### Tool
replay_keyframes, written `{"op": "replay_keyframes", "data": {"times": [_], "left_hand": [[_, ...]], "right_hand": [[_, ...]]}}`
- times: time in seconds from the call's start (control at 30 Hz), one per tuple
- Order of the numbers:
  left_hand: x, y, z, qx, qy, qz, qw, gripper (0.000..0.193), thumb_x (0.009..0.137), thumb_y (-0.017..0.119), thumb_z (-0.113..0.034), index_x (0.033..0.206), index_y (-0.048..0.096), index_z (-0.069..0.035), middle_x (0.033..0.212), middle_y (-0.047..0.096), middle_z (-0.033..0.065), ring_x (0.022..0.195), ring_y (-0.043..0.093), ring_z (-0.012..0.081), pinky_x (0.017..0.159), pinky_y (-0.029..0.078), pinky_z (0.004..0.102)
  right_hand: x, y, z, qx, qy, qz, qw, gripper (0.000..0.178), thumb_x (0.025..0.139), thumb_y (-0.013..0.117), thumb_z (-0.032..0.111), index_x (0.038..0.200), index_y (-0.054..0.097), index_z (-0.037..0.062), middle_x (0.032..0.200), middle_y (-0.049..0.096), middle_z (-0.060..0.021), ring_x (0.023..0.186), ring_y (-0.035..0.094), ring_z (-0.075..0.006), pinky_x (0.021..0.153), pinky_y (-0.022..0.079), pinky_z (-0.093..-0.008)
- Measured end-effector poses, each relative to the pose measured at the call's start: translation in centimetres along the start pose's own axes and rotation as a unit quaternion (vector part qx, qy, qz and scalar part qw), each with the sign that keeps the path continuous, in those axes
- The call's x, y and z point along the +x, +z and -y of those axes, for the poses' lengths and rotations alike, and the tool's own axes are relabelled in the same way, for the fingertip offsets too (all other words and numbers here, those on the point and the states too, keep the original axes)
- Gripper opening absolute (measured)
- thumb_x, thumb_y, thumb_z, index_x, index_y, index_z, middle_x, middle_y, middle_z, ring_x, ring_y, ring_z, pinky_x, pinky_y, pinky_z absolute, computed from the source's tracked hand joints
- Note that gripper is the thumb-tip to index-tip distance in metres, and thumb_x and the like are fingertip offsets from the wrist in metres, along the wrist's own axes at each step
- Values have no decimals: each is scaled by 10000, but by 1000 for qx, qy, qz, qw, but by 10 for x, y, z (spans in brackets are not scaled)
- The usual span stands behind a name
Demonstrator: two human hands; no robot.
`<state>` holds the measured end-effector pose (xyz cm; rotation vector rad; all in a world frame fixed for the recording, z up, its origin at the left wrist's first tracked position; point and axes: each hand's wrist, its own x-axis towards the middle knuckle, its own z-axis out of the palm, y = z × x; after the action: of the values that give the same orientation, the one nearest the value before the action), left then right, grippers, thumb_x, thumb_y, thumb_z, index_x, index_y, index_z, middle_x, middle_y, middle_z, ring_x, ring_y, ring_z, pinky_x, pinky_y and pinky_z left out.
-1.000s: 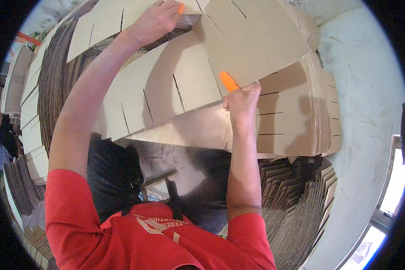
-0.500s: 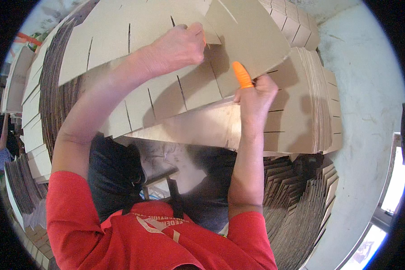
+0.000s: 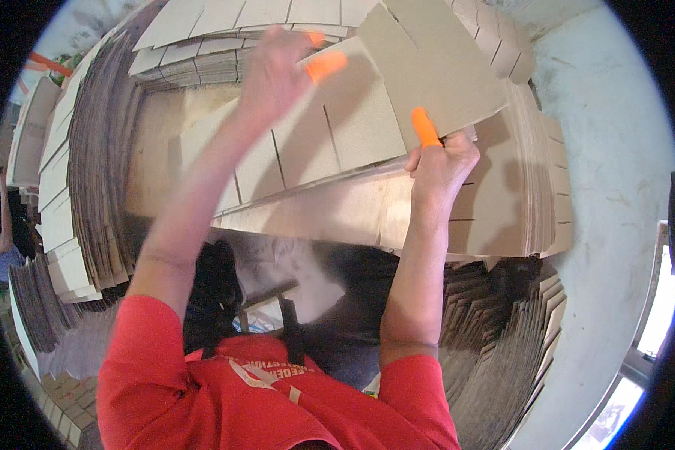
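Right hand (image 3: pixel 444 166): fingers are bent in a grip on the near right corner of a brown cardboard panel (image 3: pixel 442 71), with the thumb, in an orange cover (image 3: pixel 425 126), laid along its top face. The panel extends away from these fingers and bears a slot at its far end.

Left hand (image 3: pixel 276 75): blurred. Two fingers wear orange covers. It cannot be told whether they grasp anything. They are above the far edge of a pale slotted sheet (image 3: pixel 307 157), which extends toward the right fingers and meets the panel just left of them. Whether sheet and panel are joined cannot be determined.

Below the fingers, bare wood of the worktop (image 3: pixel 352 206) shows along the sheet's near edge. A slotted stack (image 3: pixel 195 61) stands left of the left fingers; a tall cardboard stack (image 3: pixel 97 169) stands farther left. Right of the right fingers is another stack (image 3: pixel 529 187); nearer the wearer, a leaning pile (image 3: pixel 495 360).
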<state>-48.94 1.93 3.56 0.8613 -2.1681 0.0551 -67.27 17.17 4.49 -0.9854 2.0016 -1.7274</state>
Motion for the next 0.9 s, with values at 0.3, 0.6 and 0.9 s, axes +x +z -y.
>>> {"op": "replay_keyframes", "data": {"times": [0.3, 0.6, 0.9], "left_hand": [[53, 77, 144, 126, -28, 213, 968, 450, 907, 607, -194, 1330, 512, -74, 1474, 400, 96, 1352, 393, 260, 1071, 391, 420], [45, 52, 123, 265, 24, 294, 918, 363, 835, 589, -84, 1195, 585, -37, 1307, 557, 107, 1173, 550, 289, 930, 496, 381], [70, 36, 97, 161, 181, -21, 970, 427, 913, 523, -244, 1254, 494, 12, 1058, 609, 244, 954, 619, 361, 834, 502, 462]], "right_hand": [[2, 1, -2, 4, -20, 5, 1000, 221, 674, 395, -172, 722, 576, -55, 545, 525, -62, 373, 439, -91, 330, 326, -254], [0, 1, -8, -32, -26, 2, 999, 313, 702, 341, -167, 802, 627, -88, 556, 545, -73, 368, 452, -99, 330, 326, -237], [-5, 9, -2, 36, -11, -31, 999, 89, 755, 595, -116, 772, 630, -36, 585, 553, -34, 483, 455, -60, 410, 361, -239]]}}
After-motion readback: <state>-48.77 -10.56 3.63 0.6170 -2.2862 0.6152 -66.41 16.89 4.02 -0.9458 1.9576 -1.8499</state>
